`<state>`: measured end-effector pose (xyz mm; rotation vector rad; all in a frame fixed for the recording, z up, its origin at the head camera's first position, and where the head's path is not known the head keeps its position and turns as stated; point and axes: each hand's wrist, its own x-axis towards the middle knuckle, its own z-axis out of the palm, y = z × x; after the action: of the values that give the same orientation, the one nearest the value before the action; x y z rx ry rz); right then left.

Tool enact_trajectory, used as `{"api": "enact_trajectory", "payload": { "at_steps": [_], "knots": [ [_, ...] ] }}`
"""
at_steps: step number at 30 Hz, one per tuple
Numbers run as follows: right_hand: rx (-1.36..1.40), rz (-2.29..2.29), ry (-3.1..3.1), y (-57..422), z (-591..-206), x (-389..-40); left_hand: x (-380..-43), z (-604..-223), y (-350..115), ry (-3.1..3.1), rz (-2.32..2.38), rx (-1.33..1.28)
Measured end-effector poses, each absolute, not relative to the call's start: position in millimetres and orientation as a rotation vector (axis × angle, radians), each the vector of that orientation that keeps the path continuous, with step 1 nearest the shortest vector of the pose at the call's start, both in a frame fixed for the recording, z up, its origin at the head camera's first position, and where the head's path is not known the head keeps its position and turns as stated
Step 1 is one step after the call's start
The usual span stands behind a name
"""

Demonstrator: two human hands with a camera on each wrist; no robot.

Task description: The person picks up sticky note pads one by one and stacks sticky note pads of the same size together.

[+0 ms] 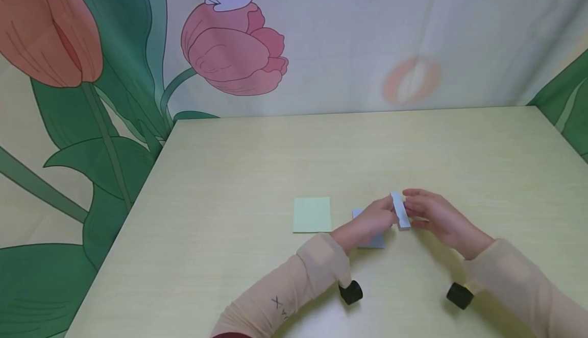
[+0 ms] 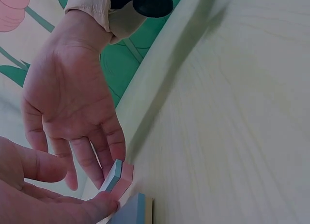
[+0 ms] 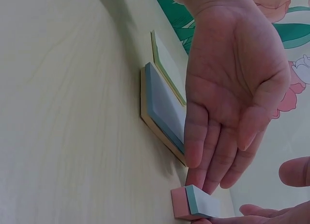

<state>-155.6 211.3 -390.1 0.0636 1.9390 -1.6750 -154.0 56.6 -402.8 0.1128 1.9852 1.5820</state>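
Note:
Between the fingers of both hands is a small narrow sticky note pad (image 1: pixel 400 211), pale blue over a pink layer. My left hand (image 1: pixel 377 216) touches its left side with extended fingers, thumb apart from it in the left wrist view. On the pad's other side my right hand (image 1: pixel 436 218) has its fingers nearly straight, fingertips right at the pad (image 3: pixel 203 204). Partly covered by my left hand lies a larger square blue sticky note pad (image 1: pixel 373 241), with a tan layer beneath it in the right wrist view.
A pale green square sticky note pad (image 1: pixel 312 215) lies left of the blue one on the light wooden table (image 1: pixel 257 164). Behind the table hangs a printed flower cloth (image 1: pixel 335 47). A black wrist camera (image 1: pixel 351 292) sits at the left cuff, another camera (image 1: pixel 460 295) at the right.

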Motion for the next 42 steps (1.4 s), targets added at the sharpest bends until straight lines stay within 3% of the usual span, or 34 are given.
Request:
{"api": "enact_trajectory", "payload": {
  "at_steps": [42],
  "knots": [
    [0.073,-1.637,1.936,209.8,-388.6,-136.6,-138.8,-399.6,55.9,2.022,1.524,0.121]
  ]
}}
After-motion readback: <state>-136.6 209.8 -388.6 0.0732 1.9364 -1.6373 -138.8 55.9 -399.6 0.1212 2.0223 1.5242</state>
